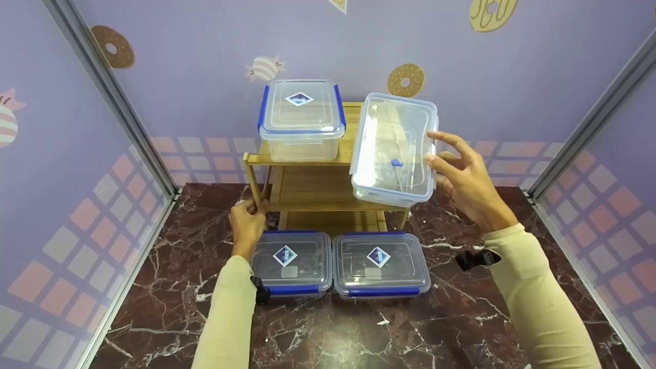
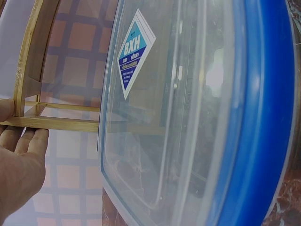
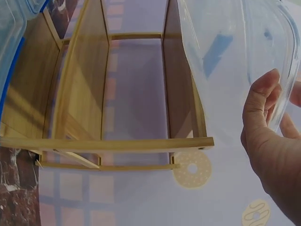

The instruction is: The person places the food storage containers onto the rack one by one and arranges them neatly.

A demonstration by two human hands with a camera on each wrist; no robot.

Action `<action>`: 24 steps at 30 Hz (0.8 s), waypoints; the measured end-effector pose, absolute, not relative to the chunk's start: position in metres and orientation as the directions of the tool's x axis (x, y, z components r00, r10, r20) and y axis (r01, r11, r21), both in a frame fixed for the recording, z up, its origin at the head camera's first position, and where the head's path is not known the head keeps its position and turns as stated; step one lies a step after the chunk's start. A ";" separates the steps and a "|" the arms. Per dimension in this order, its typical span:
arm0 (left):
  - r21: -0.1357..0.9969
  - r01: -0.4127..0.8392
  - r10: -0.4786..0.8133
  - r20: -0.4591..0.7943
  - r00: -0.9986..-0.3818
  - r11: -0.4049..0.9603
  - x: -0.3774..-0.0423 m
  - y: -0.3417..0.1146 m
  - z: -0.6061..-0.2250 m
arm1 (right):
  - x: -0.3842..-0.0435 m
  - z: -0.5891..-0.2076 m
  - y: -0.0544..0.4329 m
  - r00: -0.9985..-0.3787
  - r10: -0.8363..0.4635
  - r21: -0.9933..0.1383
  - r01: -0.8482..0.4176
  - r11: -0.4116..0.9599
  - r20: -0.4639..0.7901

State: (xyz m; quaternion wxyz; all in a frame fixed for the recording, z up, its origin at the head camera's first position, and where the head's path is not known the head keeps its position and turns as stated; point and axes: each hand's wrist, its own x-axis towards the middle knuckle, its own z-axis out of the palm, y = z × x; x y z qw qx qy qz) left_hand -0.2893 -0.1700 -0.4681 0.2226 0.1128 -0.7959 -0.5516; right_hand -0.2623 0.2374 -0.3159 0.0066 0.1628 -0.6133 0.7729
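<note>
My right hand point(image 1: 469, 184) pinches the right edge of a clear plastic food container point(image 1: 376, 138), thumb and fingers at its rim. This container is tilted over the right part of a wooden shelf rack point(image 1: 318, 187), and a small blue piece point(image 1: 396, 162) shows on it or through it. Low on the rack's left front post, my left hand point(image 1: 248, 220) grips the wood; in the left wrist view its fingers point(image 2: 35, 141) lie against a wooden bar. Another clear container point(image 1: 302, 115), with blue side clips and a diamond label, stands upright on the top shelf's left side.
Two lidded clear containers point(image 1: 300, 261) point(image 1: 382, 264) with blue clips lie side by side on the dark red marbled tabletop point(image 1: 338, 328), in front of the rack. Purple patterned walls point(image 1: 200, 77) enclose the back and both sides.
</note>
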 end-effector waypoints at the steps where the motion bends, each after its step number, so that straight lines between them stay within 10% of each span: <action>1: 0.926 0.065 -0.425 0.231 -0.875 0.371 -0.289 -0.170 -0.468 | -0.263 -0.315 0.237 -0.949 -0.188 -0.949 -0.206 -0.239 0.254; 24: 0.932 0.062 -0.425 0.220 -0.878 0.356 -0.290 -0.171 -0.469 | -0.277 -0.298 0.226 -0.965 -0.163 -0.977 -0.196 -0.084 0.208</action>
